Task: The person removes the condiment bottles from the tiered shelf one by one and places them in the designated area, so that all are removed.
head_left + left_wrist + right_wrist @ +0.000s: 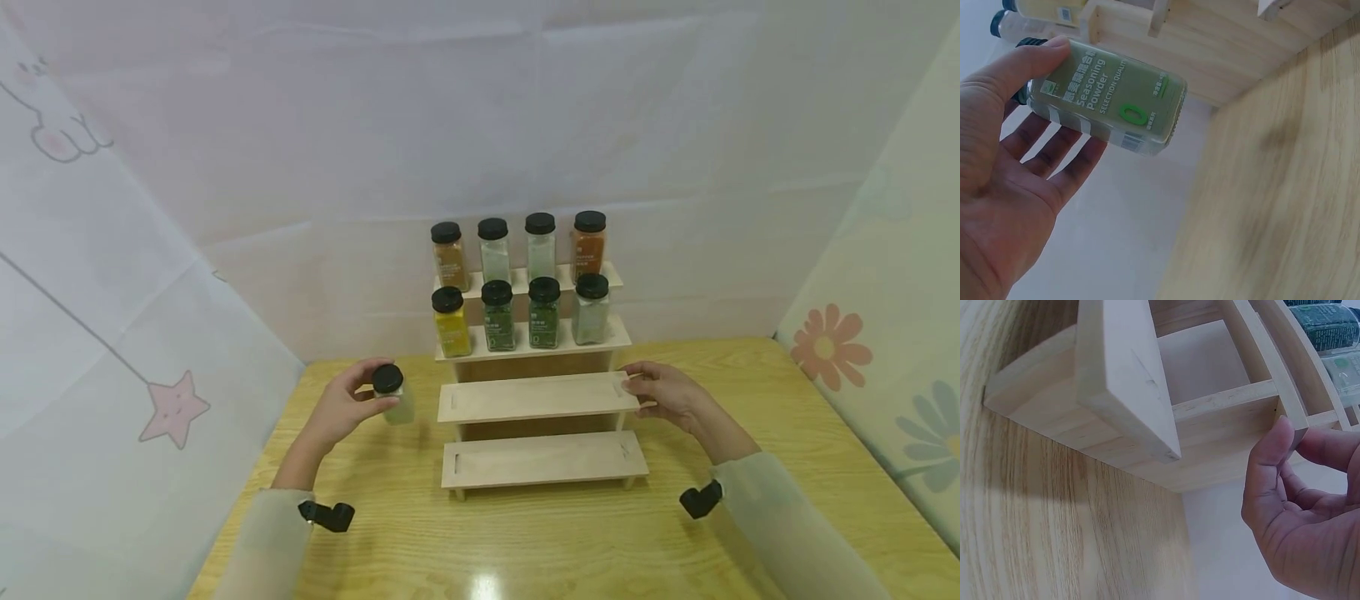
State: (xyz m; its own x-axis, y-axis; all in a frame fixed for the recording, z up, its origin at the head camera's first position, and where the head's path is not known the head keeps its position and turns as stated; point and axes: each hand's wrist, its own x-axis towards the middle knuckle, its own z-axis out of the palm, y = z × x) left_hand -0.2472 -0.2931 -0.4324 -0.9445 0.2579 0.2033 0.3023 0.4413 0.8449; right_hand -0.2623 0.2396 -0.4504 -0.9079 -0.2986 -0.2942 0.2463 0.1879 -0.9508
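My left hand (347, 408) holds a glass jar of seasoning powder (400, 407) with a black lid, just left of a stepped wooden rack (540, 398). In the left wrist view the jar (1110, 94) is tilted, thumb on its label side and fingers behind it; it is pale green with a "Seasoning Powder" label. With thumb and fingers my right hand (663, 396) pinches the right end of the rack's third shelf from the top. The right wrist view shows that hand (1304, 506) at the shelf's corner. The two lower shelves carry no jars.
Black-lidded spice jars stand on the two upper shelves, among them a yellow one (453, 332), a green one (498, 325) and an orange-red one (588, 250). The wooden table (555, 542) lies beneath, with a pale cloth backdrop (360, 167) behind.
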